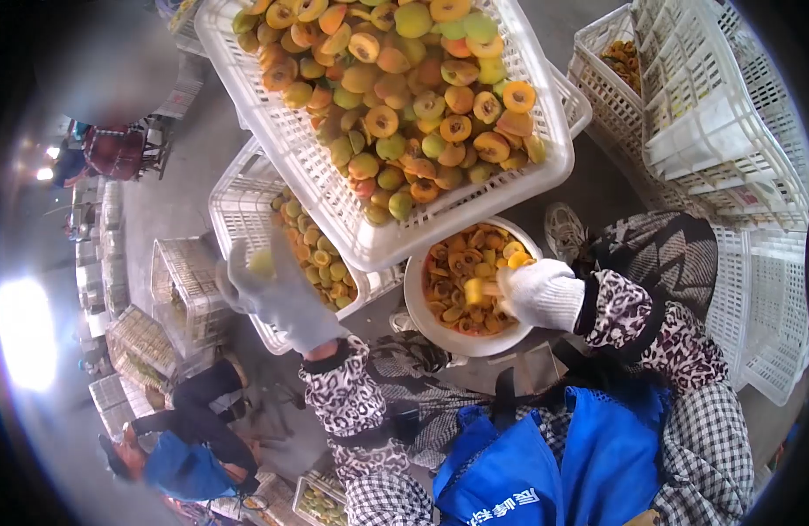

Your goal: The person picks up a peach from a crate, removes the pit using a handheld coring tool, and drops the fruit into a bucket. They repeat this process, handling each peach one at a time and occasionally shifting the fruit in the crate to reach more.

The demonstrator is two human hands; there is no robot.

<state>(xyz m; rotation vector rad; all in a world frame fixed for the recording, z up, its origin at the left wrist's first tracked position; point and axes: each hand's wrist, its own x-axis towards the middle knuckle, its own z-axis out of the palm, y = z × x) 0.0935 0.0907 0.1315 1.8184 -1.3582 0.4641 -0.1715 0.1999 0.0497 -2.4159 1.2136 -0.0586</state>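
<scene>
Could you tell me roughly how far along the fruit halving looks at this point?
Done: the white basin holds a deep layer of pitted halves. In hand: the right hand holds a yellow piece over the basin, and the left hand, blurred, holds a pale fruit above the lower crate. Left: the big top crate is piled high with fruit, and the lower crate holds more.

The grey floor (172, 188) carried white crates (190, 280) of fruit, a white bowl (419, 307) of cut fruit, and stacked white crates (729, 131) nearby.
</scene>
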